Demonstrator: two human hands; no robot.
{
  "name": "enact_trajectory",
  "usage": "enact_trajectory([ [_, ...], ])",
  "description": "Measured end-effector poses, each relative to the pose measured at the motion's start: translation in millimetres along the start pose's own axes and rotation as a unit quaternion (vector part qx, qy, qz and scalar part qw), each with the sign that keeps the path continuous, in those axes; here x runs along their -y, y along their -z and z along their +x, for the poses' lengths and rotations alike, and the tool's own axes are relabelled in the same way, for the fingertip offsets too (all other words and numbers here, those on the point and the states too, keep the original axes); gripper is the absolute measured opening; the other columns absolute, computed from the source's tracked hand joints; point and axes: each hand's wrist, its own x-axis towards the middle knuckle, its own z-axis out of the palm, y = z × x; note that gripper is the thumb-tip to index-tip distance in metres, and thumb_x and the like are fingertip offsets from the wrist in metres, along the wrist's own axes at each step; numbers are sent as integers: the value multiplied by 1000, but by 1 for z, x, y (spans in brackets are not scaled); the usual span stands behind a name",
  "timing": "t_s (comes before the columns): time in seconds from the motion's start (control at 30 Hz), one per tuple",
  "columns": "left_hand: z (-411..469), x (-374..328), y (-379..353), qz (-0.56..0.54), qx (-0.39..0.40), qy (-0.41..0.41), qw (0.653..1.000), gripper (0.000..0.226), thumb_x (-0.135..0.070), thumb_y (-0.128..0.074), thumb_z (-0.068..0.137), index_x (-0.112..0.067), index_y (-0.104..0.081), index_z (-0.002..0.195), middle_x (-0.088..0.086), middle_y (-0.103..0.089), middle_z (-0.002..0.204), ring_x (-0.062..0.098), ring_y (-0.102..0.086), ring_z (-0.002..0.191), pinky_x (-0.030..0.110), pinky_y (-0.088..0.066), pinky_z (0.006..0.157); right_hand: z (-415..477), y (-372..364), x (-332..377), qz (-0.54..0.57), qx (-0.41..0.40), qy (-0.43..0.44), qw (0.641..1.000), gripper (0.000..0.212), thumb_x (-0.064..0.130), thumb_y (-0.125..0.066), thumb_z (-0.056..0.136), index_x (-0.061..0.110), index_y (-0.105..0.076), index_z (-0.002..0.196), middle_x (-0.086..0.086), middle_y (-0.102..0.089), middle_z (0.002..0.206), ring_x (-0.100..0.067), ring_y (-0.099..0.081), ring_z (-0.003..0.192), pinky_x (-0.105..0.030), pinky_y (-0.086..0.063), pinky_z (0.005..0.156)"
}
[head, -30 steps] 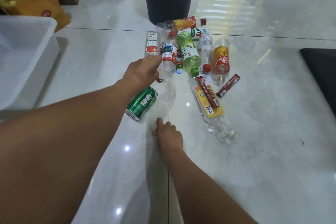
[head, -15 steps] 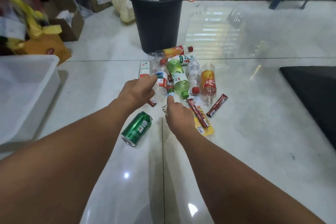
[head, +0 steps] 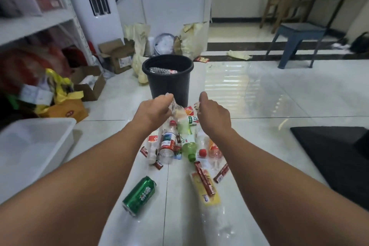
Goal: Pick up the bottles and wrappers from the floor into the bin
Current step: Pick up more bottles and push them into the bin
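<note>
Clear wrapper [head: 176, 109] pinched in left hand [head: 153, 111].

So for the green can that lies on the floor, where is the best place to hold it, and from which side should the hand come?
Grip the green can around the middle of its round body, coming from above. It lies on its side, tilted diagonally, with bare floor around it, so fingers can likely close across its width. The ends are flat and offer less hold.
</note>
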Motion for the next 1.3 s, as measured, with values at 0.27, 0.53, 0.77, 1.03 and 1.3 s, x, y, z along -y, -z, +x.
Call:
enact_trajectory([
  [0.27,64,-64,29,-18,-18,14,1000,9,-12,-42,88,-15,-34,86,10,-58,98,37,-56,85,34,-30,61,42,49,-43,16,-20,-11,1000,20,6,-45,90,13,-39,109,-8,-61,91,-28,-49,67,-31,-34,55],
  [0.53,101,-34,7,-3,-20,9,1000,5,-11,-41,90,-16,-40,92,7,-60,99,36,-59,84,35,-34,60,84,26,-51,29,-19,-39,999,13,12,-47,92,15,-39,102,-8,-61,93,-27,-48,68,-29,-33,56],
  [0.77,119,37,5,-22,-20,-2,1000,11,-16,-41,91,-20,-31,87,5,-52,88,35,-58,81,35,-36,60,133,8,5,15,-9,-49,999,18,10,-48,90,15,-39,105,-7,-61,89,-26,-48,64,-29,-28,49],
  [1.03,125,96,9,-33,-11,4,999,16,-21,-43,91,-22,-29,83,1,-47,81,32,-56,76,35,-38,58,169,1,36,27,-37,-71,996,31,18,-56,91,15,-42,118,-7,-63,95,-28,-61,78,-32,-41,58],
  [1.3,125,69,-16,-52,-3,33,998,13,-17,-40,93,-22,-28,90,3,-51,89,34,-56,79,37,-41,63,167,-4,20,29,-31,-66,997,21,15,-53,90,17,-41,108,-6,-61,90,-24,-52,68,-31,-37,56],
])
